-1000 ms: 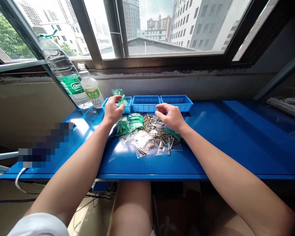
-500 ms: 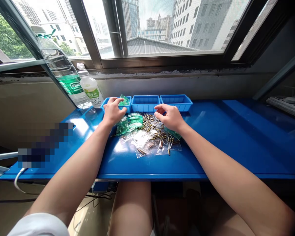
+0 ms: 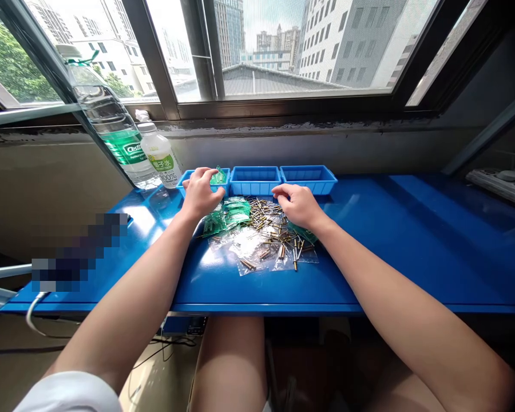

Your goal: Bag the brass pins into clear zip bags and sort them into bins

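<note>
My left hand is over the left blue bin, its thumb and fingers apart. A small green packet lies in that bin, just beyond my fingertips. More green packets rest on the table below this hand. My right hand hovers at the right side of a pile of metal rivets, fingers loosely bent with a gap to the thumb and nothing seen in them. Clear plastic bags with copper-coloured pieces lie in front of the pile. Another green packet shows partly under my right wrist.
Behind the pile stand the middle blue bin and the right blue bin. A large water bottle and a smaller bottle stand at the back left. A power strip is at the far right.
The green packet sits lower in the left bin, and my left hand's fingers have moved off it. My right hand has shifted slightly right, its fingers a little straighter.
</note>
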Action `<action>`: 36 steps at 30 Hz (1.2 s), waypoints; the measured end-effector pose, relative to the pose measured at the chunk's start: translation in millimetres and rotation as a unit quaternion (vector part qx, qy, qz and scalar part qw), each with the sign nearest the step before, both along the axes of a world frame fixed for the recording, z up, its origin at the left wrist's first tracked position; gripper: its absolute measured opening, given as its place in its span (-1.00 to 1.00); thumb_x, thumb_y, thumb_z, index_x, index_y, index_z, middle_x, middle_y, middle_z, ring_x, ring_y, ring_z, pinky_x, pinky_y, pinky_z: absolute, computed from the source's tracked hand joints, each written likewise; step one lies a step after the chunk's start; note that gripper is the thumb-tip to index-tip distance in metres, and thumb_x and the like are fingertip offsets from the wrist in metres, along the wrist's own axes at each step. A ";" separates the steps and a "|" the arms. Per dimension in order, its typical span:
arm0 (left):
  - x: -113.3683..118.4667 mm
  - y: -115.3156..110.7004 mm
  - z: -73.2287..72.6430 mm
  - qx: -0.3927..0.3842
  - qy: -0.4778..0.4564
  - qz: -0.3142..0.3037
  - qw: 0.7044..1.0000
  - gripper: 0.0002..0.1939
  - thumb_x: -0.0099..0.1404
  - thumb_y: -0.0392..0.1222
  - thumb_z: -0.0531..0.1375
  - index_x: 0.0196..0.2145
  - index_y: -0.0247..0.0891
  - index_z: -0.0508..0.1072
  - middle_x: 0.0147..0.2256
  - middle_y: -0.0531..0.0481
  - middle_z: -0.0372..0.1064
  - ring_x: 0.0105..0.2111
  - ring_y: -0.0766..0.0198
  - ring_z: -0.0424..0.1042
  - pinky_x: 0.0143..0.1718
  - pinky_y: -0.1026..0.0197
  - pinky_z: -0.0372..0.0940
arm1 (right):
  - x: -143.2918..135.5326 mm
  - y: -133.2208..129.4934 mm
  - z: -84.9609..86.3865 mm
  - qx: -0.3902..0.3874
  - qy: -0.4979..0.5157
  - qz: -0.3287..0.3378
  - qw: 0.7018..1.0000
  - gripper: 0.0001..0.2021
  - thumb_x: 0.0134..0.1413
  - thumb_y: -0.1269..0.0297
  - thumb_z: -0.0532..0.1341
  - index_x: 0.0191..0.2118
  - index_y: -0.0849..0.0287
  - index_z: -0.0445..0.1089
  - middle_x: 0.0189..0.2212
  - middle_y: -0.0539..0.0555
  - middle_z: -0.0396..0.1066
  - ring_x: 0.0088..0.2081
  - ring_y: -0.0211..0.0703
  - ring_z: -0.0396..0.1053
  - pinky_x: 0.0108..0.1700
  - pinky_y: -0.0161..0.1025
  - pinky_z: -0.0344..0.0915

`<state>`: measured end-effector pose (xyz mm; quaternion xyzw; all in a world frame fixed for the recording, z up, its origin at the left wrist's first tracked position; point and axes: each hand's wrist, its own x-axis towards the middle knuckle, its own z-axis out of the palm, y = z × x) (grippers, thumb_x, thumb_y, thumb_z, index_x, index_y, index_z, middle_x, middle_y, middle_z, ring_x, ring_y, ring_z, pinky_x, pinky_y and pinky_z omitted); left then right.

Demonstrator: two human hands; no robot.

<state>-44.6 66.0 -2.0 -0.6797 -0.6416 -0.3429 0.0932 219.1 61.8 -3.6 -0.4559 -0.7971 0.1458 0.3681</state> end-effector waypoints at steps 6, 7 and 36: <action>9.4 -7.8 6.9 0.037 0.013 -0.055 0.998 -0.58 0.16 -0.19 0.17 0.01 -0.21 0.42 0.09 -0.18 0.32 0.12 -0.01 0.28 0.07 -0.04 0.15 | 1.4 3.2 -2.7 -0.030 -0.075 -0.008 0.997 -0.65 0.10 0.52 0.08 -0.09 0.23 0.54 -0.09 0.17 0.55 -0.02 0.04 0.46 0.06 -0.08 0.35; 10.8 -9.2 8.0 0.040 0.014 -0.069 0.997 -0.58 0.17 -0.19 0.17 0.01 -0.21 0.43 0.08 -0.18 0.32 0.12 -0.01 0.28 0.07 -0.04 0.15 | 1.6 3.4 -2.9 -0.032 -0.077 -0.006 0.997 -0.65 0.10 0.51 0.08 -0.09 0.23 0.54 -0.08 0.17 0.54 -0.02 0.04 0.46 0.06 -0.09 0.35; 13.3 -15.6 14.8 -0.097 -0.032 -0.274 0.956 -0.68 0.05 -0.30 0.10 -0.33 -0.21 0.64 -0.22 -0.06 0.58 -0.20 0.14 0.55 -0.07 0.10 0.44 | 2.3 0.8 -0.4 -0.042 -0.091 0.008 0.995 -0.72 0.10 0.38 0.16 -0.10 0.27 0.53 -0.09 0.21 0.54 -0.04 0.06 0.45 0.01 -0.08 0.36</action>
